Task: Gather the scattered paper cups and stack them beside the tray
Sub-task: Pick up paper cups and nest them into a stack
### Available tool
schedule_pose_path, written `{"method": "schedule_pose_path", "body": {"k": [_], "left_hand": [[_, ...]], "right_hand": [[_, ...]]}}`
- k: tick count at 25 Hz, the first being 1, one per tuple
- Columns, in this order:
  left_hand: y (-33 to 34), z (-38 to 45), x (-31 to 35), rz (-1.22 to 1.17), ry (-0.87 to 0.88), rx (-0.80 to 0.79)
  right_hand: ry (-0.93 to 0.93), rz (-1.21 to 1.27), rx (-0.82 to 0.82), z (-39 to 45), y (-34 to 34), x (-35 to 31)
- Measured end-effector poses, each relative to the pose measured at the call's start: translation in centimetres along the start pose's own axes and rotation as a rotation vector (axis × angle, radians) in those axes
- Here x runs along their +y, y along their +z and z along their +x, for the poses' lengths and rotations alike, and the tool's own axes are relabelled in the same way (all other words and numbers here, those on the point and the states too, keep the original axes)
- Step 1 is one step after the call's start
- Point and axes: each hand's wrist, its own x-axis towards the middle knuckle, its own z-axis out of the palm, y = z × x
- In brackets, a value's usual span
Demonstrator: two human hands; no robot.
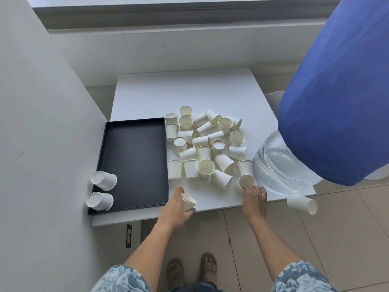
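Several white paper cups [205, 144] lie scattered in a heap on the white table [189, 91], to the right of a black tray [134, 161]. My left hand [176, 205] grips a short nested stack of cups [188, 201] near the table's front edge, just right of the tray's near corner. My right hand [253, 199] grasps an upright cup [247, 181] at the heap's near right side. Two cups [104, 180] [100, 201] lie on their sides at the tray's left edge. One more cup [302, 204] lies at the table's front right corner.
A big clear water bottle [280, 165] with a blue cover [336, 91] stands at the table's right edge, close to my right hand. A grey wall [42, 123] borders the tray's left side. The table's far half holds nothing. Tiled floor and my feet are below.
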Motion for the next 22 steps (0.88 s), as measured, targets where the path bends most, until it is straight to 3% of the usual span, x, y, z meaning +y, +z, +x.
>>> {"method": "schedule_pose_path", "body": {"k": [5, 9, 14, 22], "left_hand": [[0.0, 0.0, 0.1, 0.003, -0.027, -0.007], [0.2, -0.1, 0.7, 0.019, -0.006, -0.021], [0.4, 0.1, 1.6, -0.010, 0.027, -0.027], [0.0, 0.7, 1.8, -0.022, 0.029, 0.056]], "right_hand": [[0.015, 0.138, 0.307, -2.0, 0.7, -0.2], [0.073, 0.442, 0.478, -3.2, 1.0, -3.3], [-0.209, 0.843, 0.264, -4.3, 0.0, -8.5], [-0.305, 0.909, 0.127, -5.6, -0.1, -10.6]]}}
